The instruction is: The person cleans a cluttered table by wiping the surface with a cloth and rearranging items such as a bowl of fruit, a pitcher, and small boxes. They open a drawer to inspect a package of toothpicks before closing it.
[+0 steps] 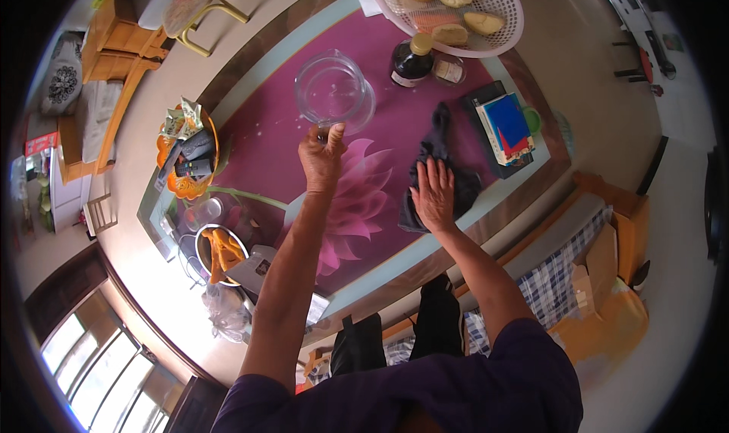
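Observation:
My left hand [323, 155] grips the near edge or handle of a clear glass pitcher [332, 86] over the purple flower-print tabletop [273, 131]; whether the pitcher rests on the table I cannot tell. Spread flat, my right hand [435, 194] presses on a dark crumpled cloth [466, 191] near the table's front edge. One twisted end of the cloth points away from me. Beyond the pitcher, to its right, a dark bottle with a yellow cap [411, 63] stands beside a small glass jar [449, 70].
A pink plastic basket [512, 29] holds several bread pieces at the far edge. Books [504, 127] lie on a black box at right. An orange tray [188, 187] with a remote and packets, a bowl of orange-brown food [224, 253] and a plastic bag [226, 313] are at left.

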Tool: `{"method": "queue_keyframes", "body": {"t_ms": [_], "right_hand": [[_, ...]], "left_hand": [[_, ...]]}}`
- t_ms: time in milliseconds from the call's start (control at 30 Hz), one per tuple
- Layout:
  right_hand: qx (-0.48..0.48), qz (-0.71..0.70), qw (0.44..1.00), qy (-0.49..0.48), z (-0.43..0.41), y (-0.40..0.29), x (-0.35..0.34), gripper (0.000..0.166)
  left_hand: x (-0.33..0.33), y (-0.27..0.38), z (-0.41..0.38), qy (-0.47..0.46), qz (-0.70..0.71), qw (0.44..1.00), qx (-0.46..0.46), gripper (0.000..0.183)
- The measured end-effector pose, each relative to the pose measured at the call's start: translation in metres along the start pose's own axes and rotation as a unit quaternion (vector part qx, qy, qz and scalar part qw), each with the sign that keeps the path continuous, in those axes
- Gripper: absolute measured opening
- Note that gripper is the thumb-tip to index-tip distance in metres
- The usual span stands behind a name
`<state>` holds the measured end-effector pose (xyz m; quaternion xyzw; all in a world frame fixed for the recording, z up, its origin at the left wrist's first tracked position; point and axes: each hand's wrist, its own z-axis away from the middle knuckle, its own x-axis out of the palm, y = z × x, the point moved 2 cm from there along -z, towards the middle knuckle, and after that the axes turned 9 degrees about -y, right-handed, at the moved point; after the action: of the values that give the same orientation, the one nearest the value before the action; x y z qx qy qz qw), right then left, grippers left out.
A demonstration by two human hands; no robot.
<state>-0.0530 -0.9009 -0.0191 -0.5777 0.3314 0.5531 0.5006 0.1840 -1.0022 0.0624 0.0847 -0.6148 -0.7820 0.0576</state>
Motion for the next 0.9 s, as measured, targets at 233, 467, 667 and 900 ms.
{"method": "queue_keyframes", "body": {"t_ms": [233,467,667,900], "right_hand": [[-0.012,-0.033,0.999,0.015,-0.056,0.001,-0.016,0.066],[-0.002,-0.332,0.923,0.193,-0.163,0.002,-0.149,0.064],[0.0,-0.154,0.985,0.083,-0.22,0.021,-0.17,0.039],[-0.099,-0.198,0.97,0.099,-0.171,0.007,-0.168,0.03]], "left_hand": [[-0.001,-0.014,-0.003,-0.014,-0.027,1.0,0.004,0.046],[-0.009,-0.016,0.002,0.026,-0.014,0.999,-0.019,0.043],[0.002,-0.022,-0.003,0.027,0.002,0.999,-0.021,0.046],[-0.007,-0.026,-0.005,0.026,-0.073,0.997,-0.001,0.051]]}}
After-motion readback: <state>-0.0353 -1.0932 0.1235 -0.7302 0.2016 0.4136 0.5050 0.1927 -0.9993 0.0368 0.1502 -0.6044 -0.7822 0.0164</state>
